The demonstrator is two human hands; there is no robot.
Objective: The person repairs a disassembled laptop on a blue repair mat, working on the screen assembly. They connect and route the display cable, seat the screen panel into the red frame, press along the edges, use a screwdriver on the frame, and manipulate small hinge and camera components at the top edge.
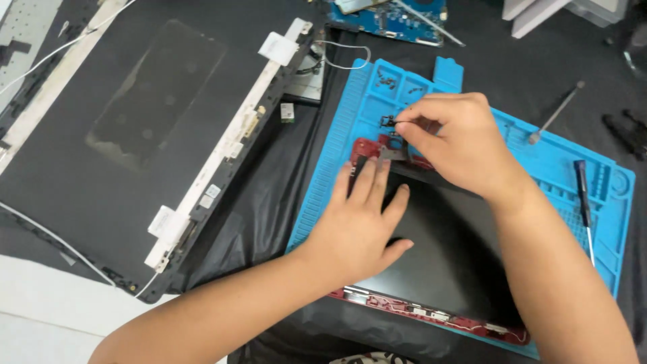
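Red-edged laptop lid (431, 313): lies flat on the blue silicone work mat (606, 202), right of centre; its long axis runs left to right, tilted a little, the near red edge facing the person, and the forearms hide much of its dark panel.
Left hand (360, 226): lies flat on the panel, fingers spread and pointing far.
Right hand (451, 138): thumb and forefinger pinched on a small dark hinge part (389, 122) above the lid's far-left corner; the part's shape is hard to make out.
Screwdriver (583, 202): on the mat's right side, pointing near.
Black laptop cover (128, 135): left, inner face up, cut off by the frame.
Circuit board (397, 17): far, blue, partly out of view.
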